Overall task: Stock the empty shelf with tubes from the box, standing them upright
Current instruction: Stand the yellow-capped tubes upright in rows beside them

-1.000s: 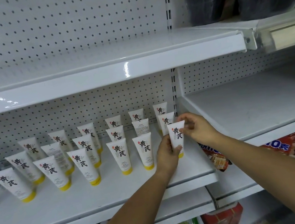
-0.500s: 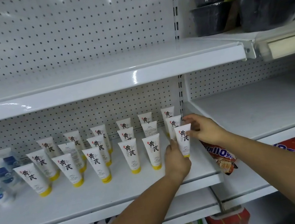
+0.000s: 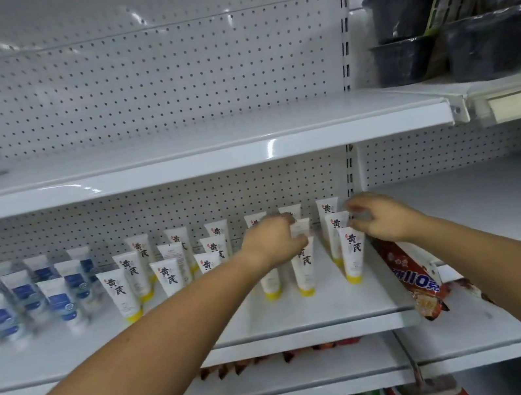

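Head view: left hand (image 3: 273,243) maybe touches a tube (image 3: 302,227), right hand (image 3: 385,219) free

The left forearm (image 3: 159,345) and right forearm (image 3: 488,248) are bare as far down as the view shows, full and rounded. The left hand (image 3: 273,241) and right hand (image 3: 383,218) are bare too, with short, slightly blurred fingers (image 3: 358,204)

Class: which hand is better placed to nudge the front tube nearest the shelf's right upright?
Right. The right hand hovers empty beside that white, yellow-capped tube; the left hand reaches over the columns further left.
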A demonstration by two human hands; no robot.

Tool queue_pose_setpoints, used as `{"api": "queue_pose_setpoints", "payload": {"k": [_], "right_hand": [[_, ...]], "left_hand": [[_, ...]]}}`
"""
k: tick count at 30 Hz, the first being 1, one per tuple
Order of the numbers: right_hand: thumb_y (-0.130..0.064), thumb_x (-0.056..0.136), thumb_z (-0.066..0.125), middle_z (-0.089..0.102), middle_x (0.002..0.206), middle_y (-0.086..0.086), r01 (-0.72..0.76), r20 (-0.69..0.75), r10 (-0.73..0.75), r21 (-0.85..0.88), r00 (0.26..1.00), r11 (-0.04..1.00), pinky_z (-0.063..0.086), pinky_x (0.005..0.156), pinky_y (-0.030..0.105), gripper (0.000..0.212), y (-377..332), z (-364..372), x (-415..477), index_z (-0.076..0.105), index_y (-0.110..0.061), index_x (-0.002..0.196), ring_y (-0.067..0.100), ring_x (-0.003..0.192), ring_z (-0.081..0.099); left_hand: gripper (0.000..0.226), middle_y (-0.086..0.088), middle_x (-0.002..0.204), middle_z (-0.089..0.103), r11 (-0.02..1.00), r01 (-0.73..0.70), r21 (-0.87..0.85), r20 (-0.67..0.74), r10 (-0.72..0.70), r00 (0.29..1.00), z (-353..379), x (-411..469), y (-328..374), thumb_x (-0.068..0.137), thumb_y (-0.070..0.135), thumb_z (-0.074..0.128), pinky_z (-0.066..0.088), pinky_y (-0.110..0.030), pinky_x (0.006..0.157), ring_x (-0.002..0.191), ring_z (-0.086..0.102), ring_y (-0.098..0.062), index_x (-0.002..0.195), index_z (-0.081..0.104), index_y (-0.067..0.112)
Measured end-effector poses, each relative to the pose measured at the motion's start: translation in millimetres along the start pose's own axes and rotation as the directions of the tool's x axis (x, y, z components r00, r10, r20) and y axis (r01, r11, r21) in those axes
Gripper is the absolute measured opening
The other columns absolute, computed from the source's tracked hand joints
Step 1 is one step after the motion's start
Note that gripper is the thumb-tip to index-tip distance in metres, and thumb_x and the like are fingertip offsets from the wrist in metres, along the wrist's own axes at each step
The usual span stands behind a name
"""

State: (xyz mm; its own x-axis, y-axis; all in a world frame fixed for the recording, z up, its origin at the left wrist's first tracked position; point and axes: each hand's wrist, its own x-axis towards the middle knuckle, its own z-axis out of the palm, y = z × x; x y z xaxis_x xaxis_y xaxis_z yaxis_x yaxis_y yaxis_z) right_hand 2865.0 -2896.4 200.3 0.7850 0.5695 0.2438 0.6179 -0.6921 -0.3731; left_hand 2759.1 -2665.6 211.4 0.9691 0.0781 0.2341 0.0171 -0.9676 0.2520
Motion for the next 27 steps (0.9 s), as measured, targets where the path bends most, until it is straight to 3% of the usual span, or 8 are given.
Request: {"api": "queue_pose_setpoints", "payload": {"k": [6, 10, 18, 23, 27], "right_hand": [[-0.038, 0.095, 0.057, 0.054, 0.135, 0.002, 0.068, 0.054, -0.062, -0.117, 0.997, 0.991, 0.048, 0.099, 0.039, 0.051, -38, 2, 20, 0.046, -0.022, 0.142, 0.019, 0.116, 0.056], [-0.035, 0.097, 0.056, 0.055, 0.132, 0.001, 0.108, 0.079, -0.097, -0.152, 0.992, 0.982, 0.045, 0.089, 0.030, 0.049, -63, 9, 38, 0.046, -0.021, 0.143, 0.019, 0.112, 0.055], [-0.023, 0.097, 0.058, 0.056, 0.116, 0.001, 0.120, 0.093, -0.107, -0.153, 0.990, 0.981, 0.038, 0.084, 0.024, 0.039, -93, 33, 75, 0.055, -0.020, 0.135, 0.016, 0.104, 0.055], [-0.017, 0.095, 0.060, 0.056, 0.112, 0.001, 0.085, 0.098, -0.066, -0.206, 0.993, 0.975, 0.035, 0.080, 0.021, 0.036, -99, 49, 93, 0.060, -0.018, 0.131, 0.014, 0.097, 0.053], [-0.013, 0.092, 0.065, 0.055, 0.102, 0.000, 0.076, 0.133, -0.047, -0.227, 0.990, 0.971, 0.044, 0.087, 0.028, 0.036, -95, 61, 102, 0.063, -0.017, 0.127, 0.020, 0.098, 0.059]], "left_hand": [[0.052, -0.005, 0.123, 0.061, 0.973, 0.018, 0.228, -0.026, -0.013, 1.000, -39, 1, -58, 0.088, 0.050, 0.055, 0.051, -0.035, 0.084, 0.110, 0.060, -0.026, 0.127, 0.058, 0.016], [0.042, -0.004, 0.120, 0.062, 0.962, 0.061, 0.265, -0.023, -0.057, 0.998, -49, -7, -99, 0.091, 0.045, 0.052, 0.048, -0.033, 0.080, 0.107, 0.059, -0.026, 0.120, 0.061, 0.017], [0.037, 0.003, 0.124, 0.062, 0.984, 0.061, 0.167, 0.039, -0.069, 0.997, -61, -9, -171, 0.091, 0.039, 0.053, 0.048, -0.033, 0.086, 0.112, 0.057, -0.021, 0.124, 0.062, 0.026], [0.047, 0.006, 0.128, 0.060, 0.993, -0.077, 0.091, 0.122, 0.066, 0.990, -51, 1, -199, 0.090, 0.042, 0.063, 0.049, -0.032, 0.092, 0.116, 0.057, -0.016, 0.133, 0.057, 0.027], [0.047, 0.005, 0.123, 0.061, 0.983, -0.178, 0.041, 0.173, 0.169, 0.970, -34, 7, -211, 0.086, 0.039, 0.072, 0.051, -0.032, 0.090, 0.111, 0.057, -0.014, 0.130, 0.060, 0.025]]}}
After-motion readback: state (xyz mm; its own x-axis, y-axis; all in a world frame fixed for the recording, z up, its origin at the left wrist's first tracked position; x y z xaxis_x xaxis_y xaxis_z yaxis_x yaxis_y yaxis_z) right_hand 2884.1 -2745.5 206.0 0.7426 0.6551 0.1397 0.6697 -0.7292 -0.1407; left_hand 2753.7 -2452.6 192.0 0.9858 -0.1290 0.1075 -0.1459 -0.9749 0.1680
